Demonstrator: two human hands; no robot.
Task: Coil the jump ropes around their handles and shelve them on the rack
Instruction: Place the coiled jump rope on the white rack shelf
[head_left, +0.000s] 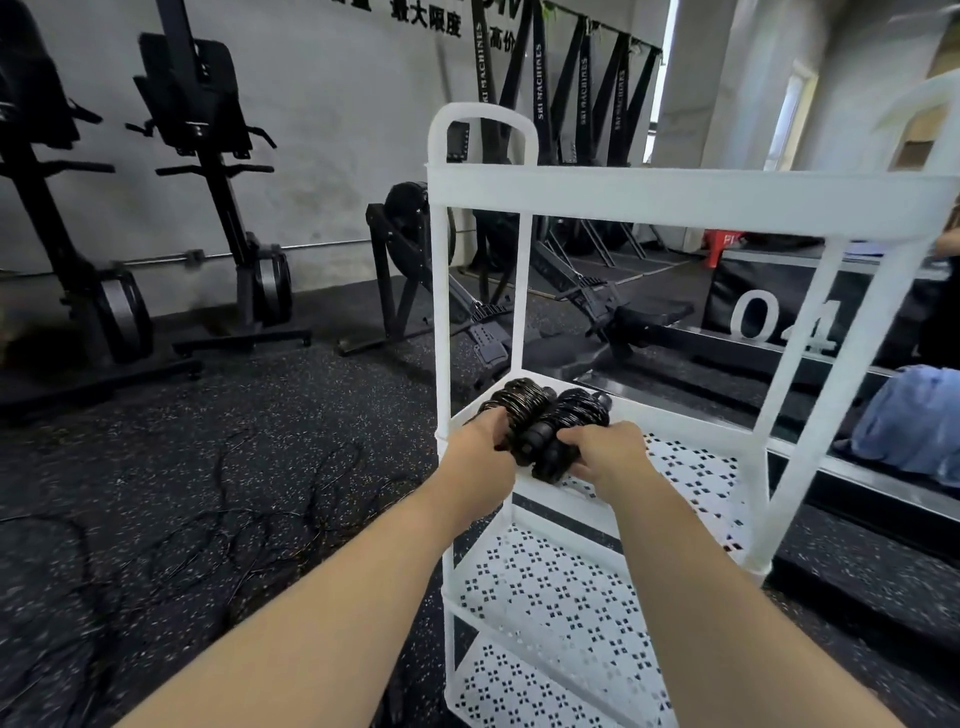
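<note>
Two black jump ropes, each coiled around its handles, lie side by side at the left front corner of the white rack's (696, 200) second shelf. My left hand (480, 444) grips the left bundle (519, 402). My right hand (602, 449) grips the right bundle (563, 423) from its near end. Both bundles touch each other and sit over the perforated shelf floor. On the dark speckled floor to the left, several loose black ropes (234, 525) lie tangled.
The rack has lower perforated shelves (550, 587) below my arms and a top tray with a loop handle (483, 135). Rowing machines (208, 208) stand along the wall at left and behind the rack. A black plyo box (779, 322) and a blue cloth (914, 421) are at right.
</note>
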